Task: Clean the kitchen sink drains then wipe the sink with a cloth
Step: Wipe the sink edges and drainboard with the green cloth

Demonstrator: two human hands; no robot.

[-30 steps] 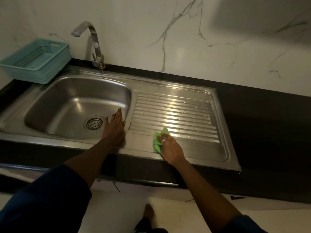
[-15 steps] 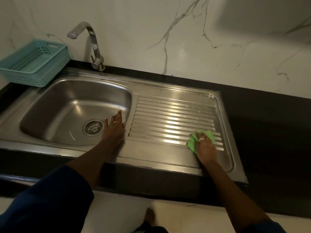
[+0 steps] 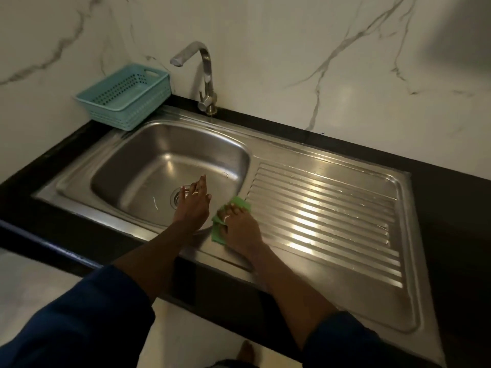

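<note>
wiping step in hand. right hand, fingers pressed together on green cloth at frame centre, on sink ledge beside basin. left hand splayed flat, empty, over the basin's near edge. next, likely: sweep into basin.

The left hand covers the right side of the drain in the sink bowl. The right hand lies on top of the green cloth, so only its edges peek out. Both blue sleeves run off the bottom edge. A bare foot is partly cut off there too.
</note>
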